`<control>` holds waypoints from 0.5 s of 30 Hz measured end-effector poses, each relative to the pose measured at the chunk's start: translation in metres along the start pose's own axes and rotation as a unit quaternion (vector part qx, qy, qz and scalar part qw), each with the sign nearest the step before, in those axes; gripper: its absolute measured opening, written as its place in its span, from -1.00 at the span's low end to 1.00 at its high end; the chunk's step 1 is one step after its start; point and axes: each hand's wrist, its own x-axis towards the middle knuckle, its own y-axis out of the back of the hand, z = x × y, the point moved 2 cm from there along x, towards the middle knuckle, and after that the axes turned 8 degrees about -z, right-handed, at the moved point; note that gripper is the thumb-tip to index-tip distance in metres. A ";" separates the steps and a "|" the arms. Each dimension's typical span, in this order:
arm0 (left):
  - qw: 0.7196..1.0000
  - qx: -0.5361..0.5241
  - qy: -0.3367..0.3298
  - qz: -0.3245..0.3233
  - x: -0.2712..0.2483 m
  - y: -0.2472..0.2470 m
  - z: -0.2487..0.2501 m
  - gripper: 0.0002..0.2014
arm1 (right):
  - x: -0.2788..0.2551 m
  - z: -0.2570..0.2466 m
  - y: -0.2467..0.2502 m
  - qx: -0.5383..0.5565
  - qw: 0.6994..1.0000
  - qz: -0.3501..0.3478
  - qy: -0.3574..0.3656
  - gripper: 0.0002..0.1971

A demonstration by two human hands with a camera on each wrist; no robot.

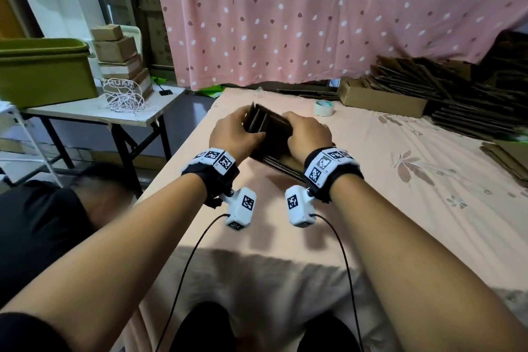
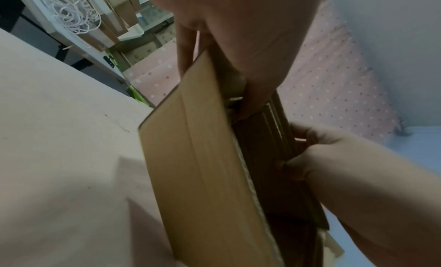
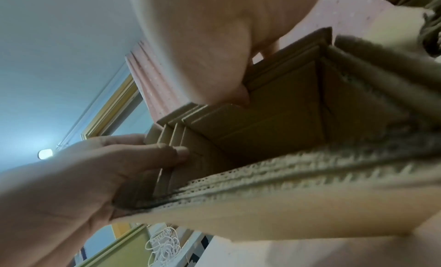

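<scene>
Left hand [image 1: 231, 131]: closed round the left side of the cardboard bundle [image 1: 270, 123], with the fingers curled against its layered edges and the thumb laid on the near face.
Right hand [image 1: 308, 134]: closed over the right side of the same bundle, with the fingers curled over its upper edge; the fingertips are hidden in the head view.
Cardboard bundle: several folded brown sheets are held between both hands above the peach cloth [image 1: 400, 194], far end raised and near end low under the right wrist. Contact with the cloth cannot be told.
Surface: a broad flat top is covered by the peach cloth, which is printed with flowers.
Room: a pink dotted curtain [image 1: 314, 8] is hung behind the far edge.
Nearby things: a tape roll [image 1: 323, 108] is set just beyond the right hand, apart from the bundle. An open brown box [image 1: 383, 100] and heaps of flattened cardboard [image 1: 471, 100] are ranged along the far right.
Side table [image 1: 85, 113]: placed to the left across a gap, and loaded with a green bin [image 1: 43, 74], stacked small boxes [image 1: 120, 51] and a tangle of white cord [image 1: 123, 97].
Edges: the left edge of the surface is found just left of the left hand.
Open room: plain cloth is seen from the right hand out to the flat cardboard at the right margin [image 1: 508, 157], and back toward the person.
</scene>
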 end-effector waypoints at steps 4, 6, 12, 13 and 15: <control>0.998 -0.002 0.052 -0.025 0.000 -0.007 -0.016 -0.67 | -0.005 0.008 -0.011 -0.027 0.994 0.103 -0.026 -0.47; 0.998 -0.006 0.068 -0.010 0.002 -0.010 -0.024 -0.72 | -0.009 0.021 -0.013 0.022 0.982 0.169 -0.079 -0.49; 0.992 -0.087 0.086 -0.005 0.002 -0.016 -0.023 -0.70 | -0.015 0.067 -0.010 0.302 0.913 0.127 -0.245 -0.48; 0.990 -0.102 0.097 -0.009 0.001 -0.020 -0.024 -0.69 | -0.015 0.071 -0.008 0.346 0.899 0.108 -0.245 -0.52; 0.986 -0.123 0.113 -0.026 -0.001 -0.027 -0.026 -0.67 | -0.016 0.086 -0.005 0.420 0.864 0.115 -0.254 -0.54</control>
